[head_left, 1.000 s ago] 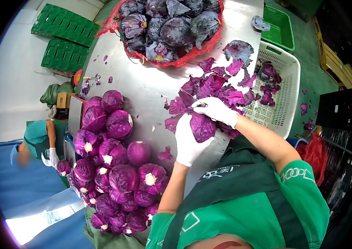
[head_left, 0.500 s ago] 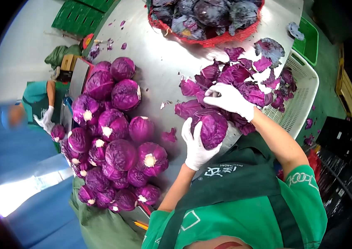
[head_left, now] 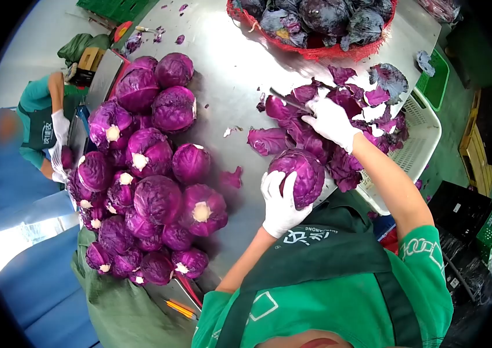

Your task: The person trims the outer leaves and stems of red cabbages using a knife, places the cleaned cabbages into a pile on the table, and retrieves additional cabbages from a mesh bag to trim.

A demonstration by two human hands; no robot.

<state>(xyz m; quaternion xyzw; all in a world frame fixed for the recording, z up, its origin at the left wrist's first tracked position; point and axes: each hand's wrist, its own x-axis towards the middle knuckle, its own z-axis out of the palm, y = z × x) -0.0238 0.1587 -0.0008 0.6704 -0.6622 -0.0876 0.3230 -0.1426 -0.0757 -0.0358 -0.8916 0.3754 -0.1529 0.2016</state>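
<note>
My left hand [head_left: 282,204], in a white glove, grips a purple cabbage [head_left: 303,174] from its near left side, close to my apron. My gloved right hand [head_left: 332,123] is closed on a knife [head_left: 290,100], its dark narrow blade pointing up and left; the handle is hidden in the palm. This hand is apart from the cabbage, over a heap of loose purple leaves [head_left: 344,165]. To the left lies a large pile of purple cabbages [head_left: 157,200], several with pale cut stems showing.
A red mesh sack [head_left: 321,53] of dark unpeeled cabbages stands at the table's far side. At right are a white perforated crate [head_left: 431,136] and a green crate [head_left: 436,81]. A co-worker [head_left: 42,124] in white gloves stands beyond the pile. Orange-handled tools [head_left: 181,308] lie near the front edge.
My right hand has moved up and away from the cabbage, and the knife blade now shows. The left hand still grips the cabbage. The camera view has shifted slightly; the co-worker's arms have moved.
</note>
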